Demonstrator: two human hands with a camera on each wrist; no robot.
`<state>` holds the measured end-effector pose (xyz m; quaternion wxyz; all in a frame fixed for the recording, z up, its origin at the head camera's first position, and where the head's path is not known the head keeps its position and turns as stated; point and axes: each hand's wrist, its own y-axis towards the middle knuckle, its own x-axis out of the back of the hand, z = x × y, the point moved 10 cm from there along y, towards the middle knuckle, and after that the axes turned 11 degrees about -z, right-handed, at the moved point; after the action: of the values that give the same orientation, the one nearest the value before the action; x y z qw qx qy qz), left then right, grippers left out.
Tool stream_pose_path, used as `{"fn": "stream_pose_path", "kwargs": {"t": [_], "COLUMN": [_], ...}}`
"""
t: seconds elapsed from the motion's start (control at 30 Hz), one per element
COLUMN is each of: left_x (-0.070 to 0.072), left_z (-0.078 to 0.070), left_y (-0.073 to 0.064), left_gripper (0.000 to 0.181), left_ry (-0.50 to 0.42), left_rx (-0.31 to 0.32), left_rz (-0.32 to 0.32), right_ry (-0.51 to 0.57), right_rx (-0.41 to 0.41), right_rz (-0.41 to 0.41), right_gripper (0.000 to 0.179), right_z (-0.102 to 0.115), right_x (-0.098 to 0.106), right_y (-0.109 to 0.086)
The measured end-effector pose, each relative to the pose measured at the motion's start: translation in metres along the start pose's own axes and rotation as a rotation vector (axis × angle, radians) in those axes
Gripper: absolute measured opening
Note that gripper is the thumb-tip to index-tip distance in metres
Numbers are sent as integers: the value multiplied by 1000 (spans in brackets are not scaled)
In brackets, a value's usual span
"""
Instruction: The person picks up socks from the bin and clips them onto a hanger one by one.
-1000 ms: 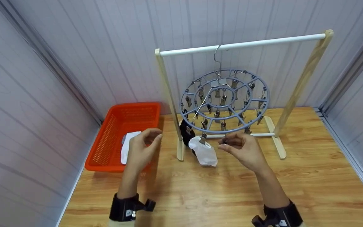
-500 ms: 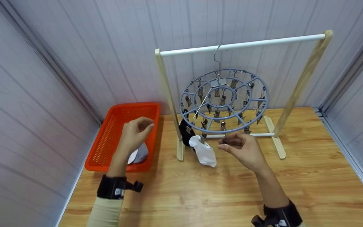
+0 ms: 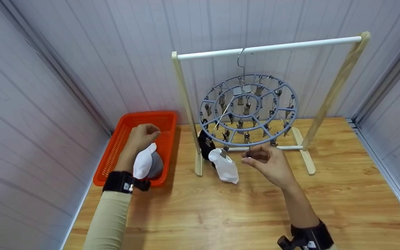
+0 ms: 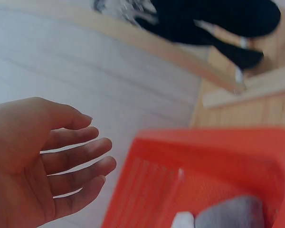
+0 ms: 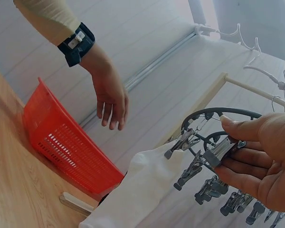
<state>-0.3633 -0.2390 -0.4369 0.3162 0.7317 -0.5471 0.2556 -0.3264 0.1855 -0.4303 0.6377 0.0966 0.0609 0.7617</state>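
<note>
My left hand (image 3: 142, 138) hovers over the orange basket (image 3: 169, 139), its fingers loosely bent and holding nothing. Below it in the basket lie a white sock (image 3: 143, 162) and a grey sock (image 3: 156, 166). With thumb and fingers my right hand (image 3: 268, 163) pinches a metal clip (image 5: 219, 151) at the front rim of the round blue-grey drying hanger (image 3: 255, 143). Left of that hand, another clip holds a hanging white sock (image 3: 226, 168). A black sock (image 3: 206, 147) hangs behind it, partly hidden.
The hanger hooks over the white bar (image 3: 276, 46) of a wooden rack (image 3: 335, 86). Several other metal clips dangle from its rings. Pale panel walls (image 3: 141, 69) stand behind and at both sides of the wooden floor (image 3: 221, 211).
My left hand has moved left and away from me, over the basket, uncovering more of the white and grey socks. My right hand keeps its pinch on the clip, almost still.
</note>
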Motion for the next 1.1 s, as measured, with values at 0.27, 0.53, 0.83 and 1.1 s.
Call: {"fn": "stream_pose_path", "kwargs": {"t": [0.27, 0.53, 0.83, 1.1], "left_x": [-14, -22, -23, -31], "left_z": [47, 74, 103, 146], "left_y": [8, 16, 11, -1], "left_gripper": [30, 34, 36, 40], "left_ry": [96, 154, 191, 230], "left_rx": [138, 210, 315, 409], "left_rz": [66, 86, 122, 130], "right_ry": [-3, 1, -18, -21], "right_rx": [2, -10, -25, -11], "right_rz": [12, 27, 18, 22], "right_gripper": [28, 30, 29, 28], "right_z": [-2, -2, 1, 1], "right_x": [-1, -1, 4, 3], "right_y": [0, 1, 1, 2]}}
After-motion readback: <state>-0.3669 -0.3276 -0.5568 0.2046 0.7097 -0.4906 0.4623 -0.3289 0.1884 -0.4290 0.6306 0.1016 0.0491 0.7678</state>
